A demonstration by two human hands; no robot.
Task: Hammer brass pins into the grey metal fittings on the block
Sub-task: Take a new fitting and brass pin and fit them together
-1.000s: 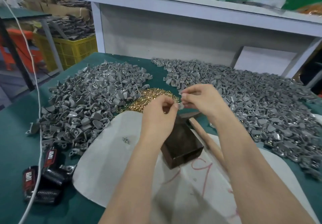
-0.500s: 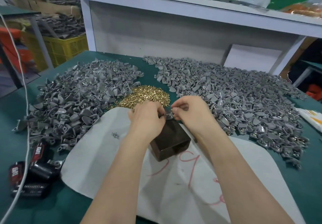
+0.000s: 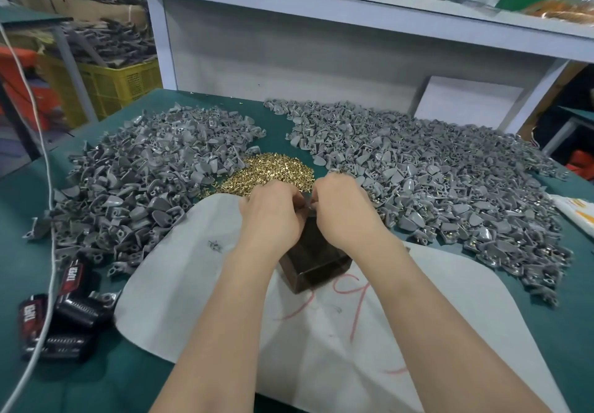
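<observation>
Centre frame: left hand [image 3: 273,216] and right hand [image 3: 345,215], fingers curled, pinch grey fitting [image 3: 310,203], only a sliver showing. Hands hide dark block [image 3: 313,263] top.

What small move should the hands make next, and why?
Probably press the grey fitting down flat on the dark block. Both the left hand and the right hand pinch it at the block's far edge, so it seems not yet seated for hammering.
</observation>
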